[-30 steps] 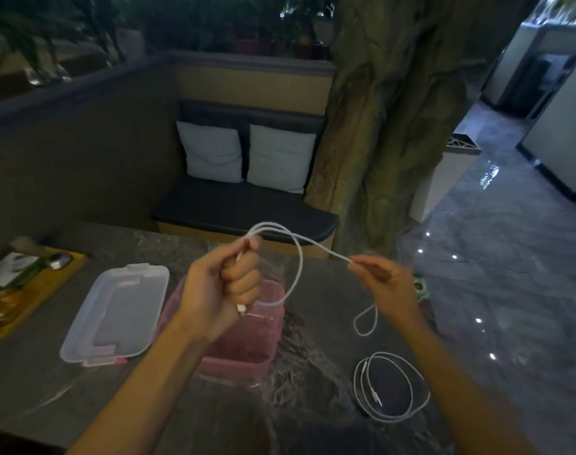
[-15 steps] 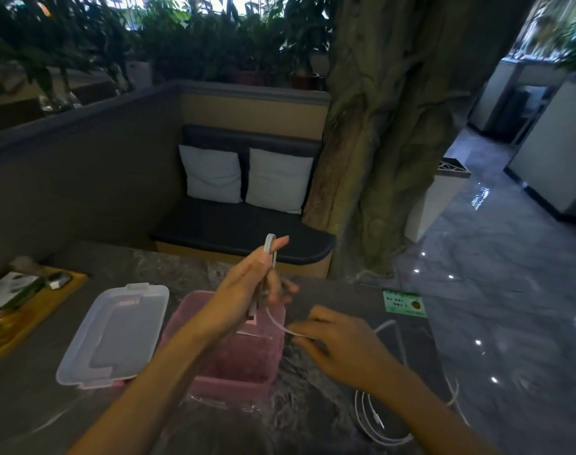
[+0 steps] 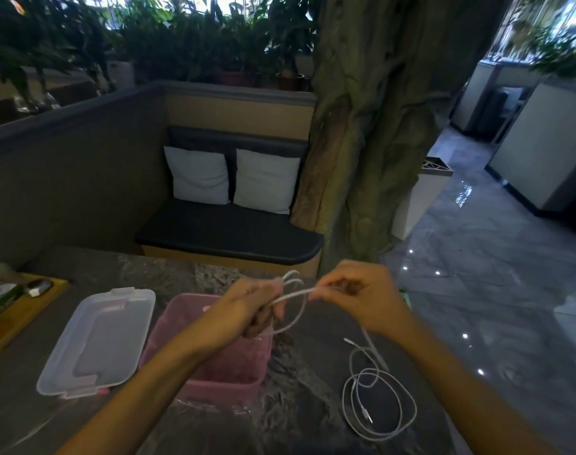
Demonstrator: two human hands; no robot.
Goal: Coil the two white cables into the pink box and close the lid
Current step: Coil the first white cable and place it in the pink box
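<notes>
Left hand fisted — right hand pinching.

No legible text, labels, brands or numbers anywhere in view.

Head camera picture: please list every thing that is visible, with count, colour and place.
Thin white cable: one, white, held in loops above the box.
Loose white cable: one, white, on the table, right of the box.
Pink plastic box: one, pink, open, table centre.
Clear plastic lid: one, clear, flat, left of the box.
Yellow wooden tray: one, yellow, table's left edge.
Square cushions: two, pale, on the dark bench.
Dark marble table: one, grey.
Left hand: grips the loops.
Right hand: pinches the cable.
</notes>
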